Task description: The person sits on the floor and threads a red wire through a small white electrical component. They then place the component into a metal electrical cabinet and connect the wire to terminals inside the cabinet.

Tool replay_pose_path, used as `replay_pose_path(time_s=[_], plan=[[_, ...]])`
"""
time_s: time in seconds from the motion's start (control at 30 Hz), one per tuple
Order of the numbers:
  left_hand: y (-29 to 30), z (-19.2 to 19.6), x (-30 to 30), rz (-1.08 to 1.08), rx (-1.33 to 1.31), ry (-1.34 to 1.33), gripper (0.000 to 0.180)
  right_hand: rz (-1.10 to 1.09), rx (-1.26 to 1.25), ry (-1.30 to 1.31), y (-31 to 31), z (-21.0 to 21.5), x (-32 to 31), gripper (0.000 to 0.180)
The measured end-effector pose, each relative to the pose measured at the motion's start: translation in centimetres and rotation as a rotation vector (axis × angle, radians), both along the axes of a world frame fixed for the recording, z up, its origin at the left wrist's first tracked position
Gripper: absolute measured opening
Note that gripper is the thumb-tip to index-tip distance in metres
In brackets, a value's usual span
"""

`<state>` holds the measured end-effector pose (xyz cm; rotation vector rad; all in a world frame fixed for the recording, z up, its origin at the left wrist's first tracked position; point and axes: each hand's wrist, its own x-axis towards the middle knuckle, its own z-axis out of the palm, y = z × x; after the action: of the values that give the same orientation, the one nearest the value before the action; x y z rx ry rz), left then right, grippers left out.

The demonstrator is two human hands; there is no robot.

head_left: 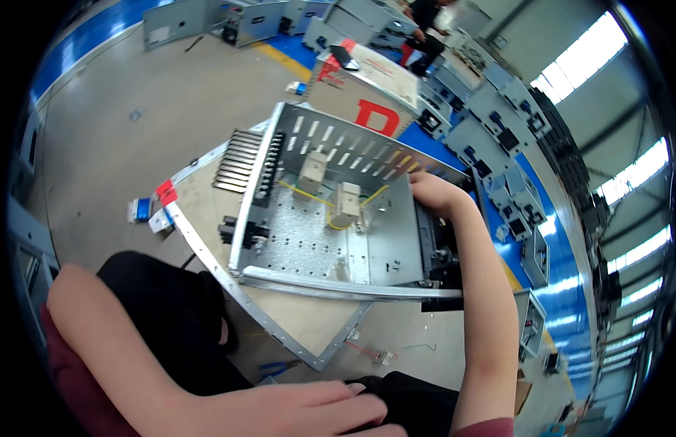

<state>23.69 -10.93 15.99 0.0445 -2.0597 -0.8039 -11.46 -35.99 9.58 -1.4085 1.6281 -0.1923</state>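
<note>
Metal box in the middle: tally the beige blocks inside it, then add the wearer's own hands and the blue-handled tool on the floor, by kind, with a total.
Beige blocks: 2
Hands, left hand and right hand: 2
Blue-handled tool: 1
Total: 5

The person is wearing a deep maroon top. The left sleeve is showing as a loose fold of cloth beside the left forearm, and the right sleeve is crossing the arm in a neat edge, leaving the right forearm bare. Black trousers are covering the legs, the dark cloth creasing softly.
</note>
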Motion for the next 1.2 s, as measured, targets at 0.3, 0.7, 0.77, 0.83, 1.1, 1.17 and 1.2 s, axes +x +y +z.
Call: replay_pose_path(time_s=[0.3, 0.7, 0.77, 0.83, 1.1, 1.17, 1.2], plan=[[1.7, -0.2, -1.0, -0.306, -0.199, -0.178, 0.03, 0.311, -0.517, 0.754, 6.9, 9.4, 2.2, 0.06], [-0.3, -5.4, -7.6, -0.349, -0.532, -0.523, 0.024, -0.81, 0.301, 0.133, 40.6, -23.2, -27.2, 0.046], [0.1, -5.7, -8.1, -0.38, -0.522, -0.6, 0.027, -0.842, 0.638, 0.11, 38.8, -35.2, -21.9, 0.088], [-0.2, -5.7, -8.7, -0.467, -0.528, -0.619, 0.027, -0.994, 0.479, 0.239, 42.9, -45.4, -19.1, 0.104], [0.6, -6.4, -8.9, -0.53, -0.479, -0.736, 0.032, -1.293, 0.006, 0.36, 46.2, -51.3, -14.5, 0.087], [0.6, -6.2, -9.2, -0.534, -0.483, -0.735, 0.031, -1.366, 0.009, 0.456, 46.7, -51.6, -15.6, 0.075], [0.6, -6.2, -9.1, -0.524, -0.479, -0.718, 0.03, -1.425, -0.043, 0.481, 47.0, -51.4, -16.2, 0.071]])
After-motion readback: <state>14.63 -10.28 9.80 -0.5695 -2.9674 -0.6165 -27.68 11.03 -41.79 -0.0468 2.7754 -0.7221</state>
